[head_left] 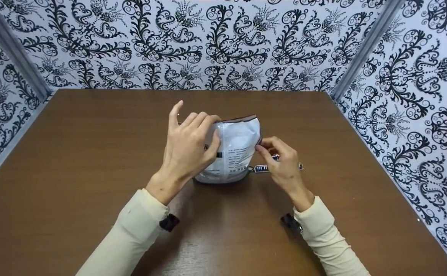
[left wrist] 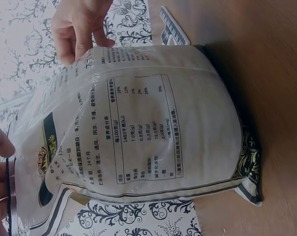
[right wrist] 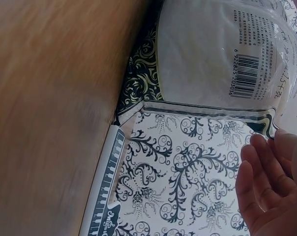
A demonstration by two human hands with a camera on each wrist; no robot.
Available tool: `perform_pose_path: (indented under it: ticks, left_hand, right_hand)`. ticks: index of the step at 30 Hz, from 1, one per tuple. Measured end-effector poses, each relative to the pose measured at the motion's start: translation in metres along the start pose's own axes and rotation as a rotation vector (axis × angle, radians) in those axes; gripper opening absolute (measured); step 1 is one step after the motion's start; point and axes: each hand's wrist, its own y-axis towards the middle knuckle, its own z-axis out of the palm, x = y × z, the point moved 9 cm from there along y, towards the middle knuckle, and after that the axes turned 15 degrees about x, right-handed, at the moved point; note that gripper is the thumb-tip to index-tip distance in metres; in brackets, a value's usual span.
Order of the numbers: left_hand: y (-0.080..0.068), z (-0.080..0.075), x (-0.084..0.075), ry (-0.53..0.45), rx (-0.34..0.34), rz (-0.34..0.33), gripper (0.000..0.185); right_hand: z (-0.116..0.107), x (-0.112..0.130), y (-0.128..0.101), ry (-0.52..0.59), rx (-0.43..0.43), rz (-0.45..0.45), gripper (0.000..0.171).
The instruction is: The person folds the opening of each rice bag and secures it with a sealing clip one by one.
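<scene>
Head view: My left hand (head_left: 189, 143) pinches the top edge of the printed plastic food bag (head_left: 240, 143), little finger raised; my right hand (head_left: 282, 161) pinches its right edge, presumably to steady the limp upper part. The bag stands on the wood-grain table (head_left: 104, 153) between scroll-patterned walls (head_left: 238, 38).

Left wrist view: The nutrition table (left wrist: 141, 130) shows.

Right wrist view: A piano-key-printed strip (right wrist: 104, 182) lies beside the bag's base.

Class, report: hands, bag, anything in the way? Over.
Left hand grips bag near top; right hand pinches side edge. Bag upright on table. Piano-print item alongside, apparently unobstructive.
</scene>
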Motion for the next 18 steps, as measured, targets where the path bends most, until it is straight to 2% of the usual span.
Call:
perform_pose_path:
  ticks: [11,18]
  left_hand:
    - [0.0051,0.0035,-0.0064,-0.019,0.023,0.003,0.031]
    - [0.0087,0.0049,-0.0090,-0.035,0.029,0.002,0.028]
  right_hand:
    - [-0.0010,-0.0020,-0.0004,0.013,-0.020,0.027,0.005]
    - [0.0000,-0.0026,0.0002,0.011,-0.020,0.025,0.003]
